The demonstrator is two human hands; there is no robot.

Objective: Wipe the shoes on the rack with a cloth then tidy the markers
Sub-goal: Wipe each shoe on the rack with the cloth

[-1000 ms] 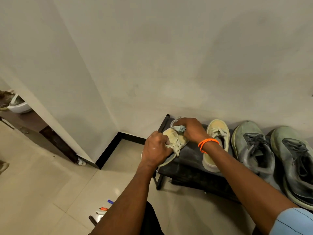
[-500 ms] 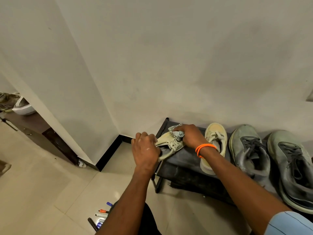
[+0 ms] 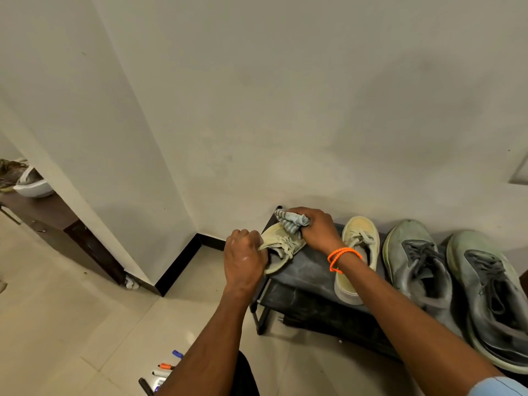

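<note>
At the left end of the black shoe rack (image 3: 311, 270), the left hand (image 3: 244, 260) grips a pale yellow canvas shoe (image 3: 281, 247) by its heel end, fingers curled around the collar, and holds it tilted with its toe toward the wall. Its fabric looks faded and dusty, with off-white laces lying loose across the tongue and a cream sole edge showing below the hand. The right hand (image 3: 315, 231), an orange band (image 3: 341, 257) on its wrist, clutches a bunched grey-blue cloth (image 3: 291, 221), fingers closed around it, pressing it against the toe of that shoe. The matching yellow shoe (image 3: 358, 257) stands just beside, upright on the rack's top shelf, toe to the wall. Next to it sit two grey-green sneakers (image 3: 454, 278) with dark laces, visibly grimy. On the tiled floor near the lower edge lie several markers (image 3: 164, 370), one orange-capped, one blue-capped, partly hidden by the left forearm.
</note>
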